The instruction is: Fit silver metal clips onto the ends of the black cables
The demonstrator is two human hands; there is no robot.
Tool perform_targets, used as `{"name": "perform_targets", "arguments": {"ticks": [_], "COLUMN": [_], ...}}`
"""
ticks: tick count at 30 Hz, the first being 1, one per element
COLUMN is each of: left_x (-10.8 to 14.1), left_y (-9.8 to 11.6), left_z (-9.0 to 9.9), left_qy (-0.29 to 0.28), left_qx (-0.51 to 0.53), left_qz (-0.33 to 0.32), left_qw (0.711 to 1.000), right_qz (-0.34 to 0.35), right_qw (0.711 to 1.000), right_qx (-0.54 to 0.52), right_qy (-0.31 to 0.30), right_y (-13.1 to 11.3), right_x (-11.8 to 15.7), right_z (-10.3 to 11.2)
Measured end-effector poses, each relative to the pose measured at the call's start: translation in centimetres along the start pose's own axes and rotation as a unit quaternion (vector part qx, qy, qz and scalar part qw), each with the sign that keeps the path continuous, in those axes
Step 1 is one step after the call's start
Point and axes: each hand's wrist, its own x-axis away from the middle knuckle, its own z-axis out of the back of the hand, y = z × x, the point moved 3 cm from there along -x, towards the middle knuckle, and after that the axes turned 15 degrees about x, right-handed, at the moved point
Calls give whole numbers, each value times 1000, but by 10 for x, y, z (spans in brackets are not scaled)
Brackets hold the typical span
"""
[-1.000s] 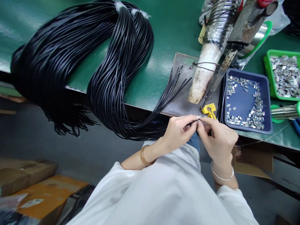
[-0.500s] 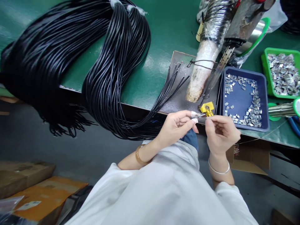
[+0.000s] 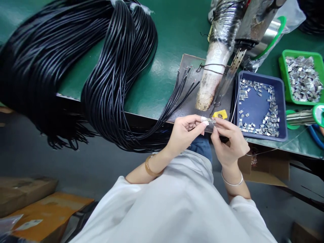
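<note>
My left hand (image 3: 186, 133), white tape on its fingertips, is closed in a pinch on a small metal piece (image 3: 210, 120) at the bench edge; the fingers hide most of it. Close beside it, the thumb and fingers of my right hand (image 3: 227, 139) pinch a thin silvery wire (image 3: 213, 122) against that piece. A yellow tag-like piece (image 3: 220, 114) lies just beyond the fingertips. Above them, a soldering iron (image 3: 231, 69) with a perforated shaft points down beside a white, scorched tube (image 3: 210, 81) wrapped in plastic film.
Large bundles of black cable (image 3: 118, 81) hang over the front edge of the green bench (image 3: 172, 20). Right of my hands are a blue tray (image 3: 285, 111) and a green tray (image 3: 280, 72) of small metal parts. A wire spool (image 3: 300, 118) lies beside them.
Both hands have moved slightly up and left in view, and my right fingers have come closer to the left fingertips. The yellow piece is now more covered. The whole view has shifted a little.
</note>
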Motion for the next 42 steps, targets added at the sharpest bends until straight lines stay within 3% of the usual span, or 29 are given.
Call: {"name": "perform_targets", "arguments": {"ticks": [10,15,20,37,42], "left_x": [-6,-6,-7,-9,-8], "left_y": [0,2,1,4,4], "left_z": [0,1,3,-6,-3], "left_qy": [0,-22,-11,19,10], "left_qx": [10,15,23,28,11], "left_qz": [-31,8,29,-22,-29], "left_qw": [999,1000,999,999,999], "right_qz": [10,0,13,11,45], "right_qw": [1000,1000,1000,1000,999], "right_qx": [10,6,18,6,15], "right_qy": [7,4,2,7,-10], "right_y": [1,2,1,-3,-4], "right_x": [-4,-5,-4,-8,-3], "right_z": [-2,-2,-1,0,3]}}
